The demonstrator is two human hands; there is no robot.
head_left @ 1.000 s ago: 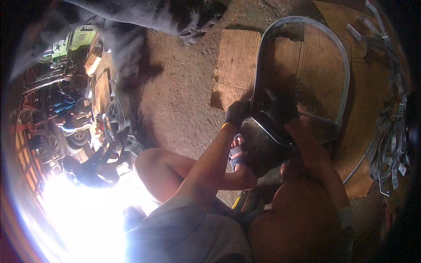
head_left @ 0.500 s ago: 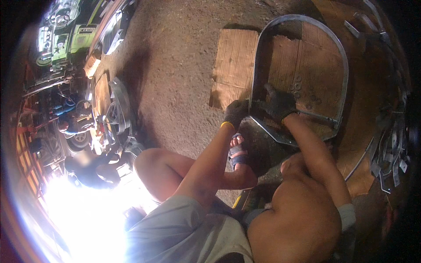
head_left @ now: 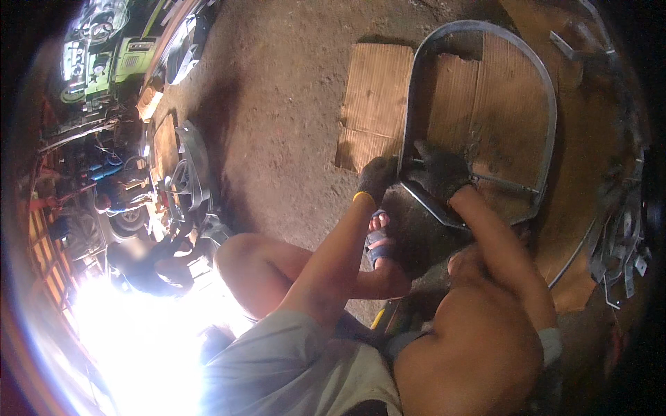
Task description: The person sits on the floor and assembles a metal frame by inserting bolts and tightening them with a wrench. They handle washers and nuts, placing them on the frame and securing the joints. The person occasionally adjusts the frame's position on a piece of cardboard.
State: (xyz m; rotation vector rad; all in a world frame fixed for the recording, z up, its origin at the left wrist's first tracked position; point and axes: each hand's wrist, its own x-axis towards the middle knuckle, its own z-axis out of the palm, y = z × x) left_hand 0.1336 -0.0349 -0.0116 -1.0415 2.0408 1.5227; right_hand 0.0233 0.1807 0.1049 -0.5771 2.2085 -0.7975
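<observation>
A metal frame of bent flat bar, arched at its far end and angled at its near end, stands on the cardboard and floor in front of me. A thin crossbar runs across its near part. My left hand, in a dark glove with a yellow cuff, is closed at the frame's left side by the corner. Inside the frame, my right hand, also gloved, is closed around the crossbar's left end, with one digit pointing away from me. The fingertips of both hands are partly hidden.
Flat cardboard lies beneath the frame. Bent metal brackets are piled at the right. At the left are a green machine, coiled metal strips and a crouching person beside strong glare. My sandalled foot is near the frame.
The frame and both hands sit slightly further right in view. My right hand has shifted a little over the crossbar; small rings on the cardboard no longer show clearly.
</observation>
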